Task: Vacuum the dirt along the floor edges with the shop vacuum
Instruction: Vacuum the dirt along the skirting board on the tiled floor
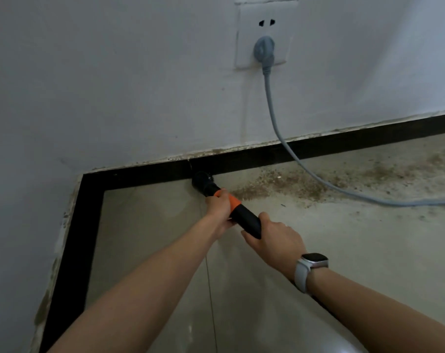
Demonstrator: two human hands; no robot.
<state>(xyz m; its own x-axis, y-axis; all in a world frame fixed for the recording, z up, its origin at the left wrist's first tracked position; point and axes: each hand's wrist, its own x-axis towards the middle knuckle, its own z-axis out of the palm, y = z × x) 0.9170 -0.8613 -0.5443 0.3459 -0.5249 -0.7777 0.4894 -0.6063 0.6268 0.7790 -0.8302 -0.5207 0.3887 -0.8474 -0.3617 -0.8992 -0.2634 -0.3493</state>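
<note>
A black vacuum wand [245, 218] with an orange collar [233, 201] points at the base of the wall. Its round brush nozzle [202, 181] touches the black floor border [150, 177]. My left hand [219, 211] grips the wand at the orange collar. My right hand [276, 242], with a white watch on the wrist, grips the black tube lower down. Brown dirt [275, 186] lies along the floor edge just right of the nozzle and spreads further right.
A grey power cord [287, 146] hangs from a plug [264, 48] in a white wall socket and runs across the dirty floor to the right. The black border turns a corner [91, 184] at the left. The pale tiled floor [152, 238] stretches towards me.
</note>
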